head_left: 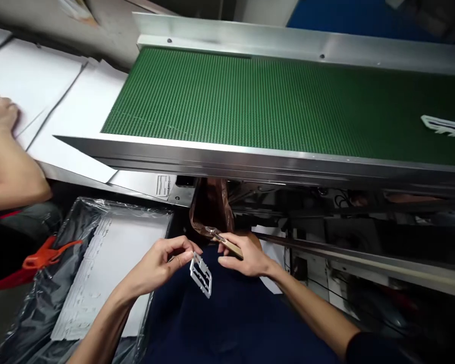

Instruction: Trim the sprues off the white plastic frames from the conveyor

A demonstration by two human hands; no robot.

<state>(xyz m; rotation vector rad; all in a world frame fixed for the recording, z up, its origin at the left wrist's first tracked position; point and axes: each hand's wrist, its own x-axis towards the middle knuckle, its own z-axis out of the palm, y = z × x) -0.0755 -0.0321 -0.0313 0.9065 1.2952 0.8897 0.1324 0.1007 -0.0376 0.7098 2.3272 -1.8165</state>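
Observation:
Pinched at one corner between thumb and fingers of my left hand (166, 263), a small white plastic frame (201, 275) with slots and short tabs hangs tilted above my dark blue lap. My right hand (248, 253) is closed around a slim tan-handled tool (229, 245) with a metal tip; its exact kind is unclear. The tip points up and left, apart from the frame. Just beyond it gapes a brown plastic bag (212, 205) below the conveyor edge.
A green ribbed conveyor belt (231, 101) with metal side rails crosses ahead, carrying another white frame (444, 126) at right. At left stands a plastic-lined bin (79, 215) holding white sheets and rows of parts. Another person's arm (11, 167) rests by white paper (72, 111). Orange-handled pliers (41, 258) lie near the bin.

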